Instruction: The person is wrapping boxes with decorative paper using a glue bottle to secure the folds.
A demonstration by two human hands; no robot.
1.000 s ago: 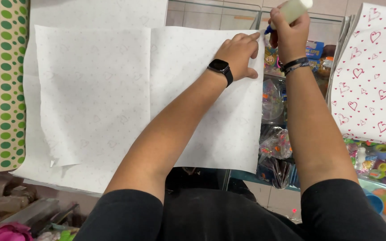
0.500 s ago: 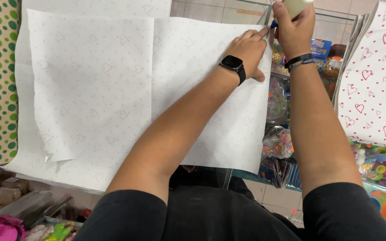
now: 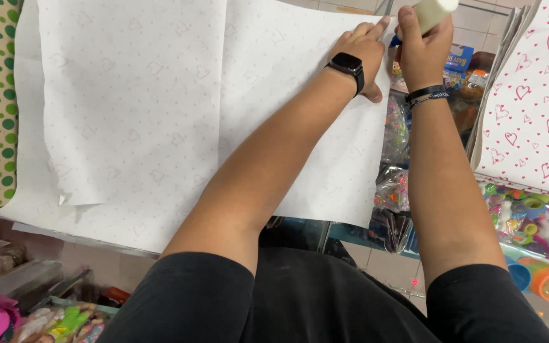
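Gluing along the far right edge of the white wrapping sheet, spread pale side up across the surface and overhanging it at 4 o'clock. Left hand pressed flat, fingers spread, pinning the sheet's corner at 1 o'clock; right hand closed around a pale glue stick, tip down just beside the left fingertips. Next, probably: keeping the corner held taut and drawing the stick steadily along the edge, without creasing the paper.

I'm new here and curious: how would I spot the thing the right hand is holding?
Follow the big white paper sheet to its top right corner. There the right hand grips a pale cylindrical stick. Unlike the flat sheets around it, it is round and stands up.
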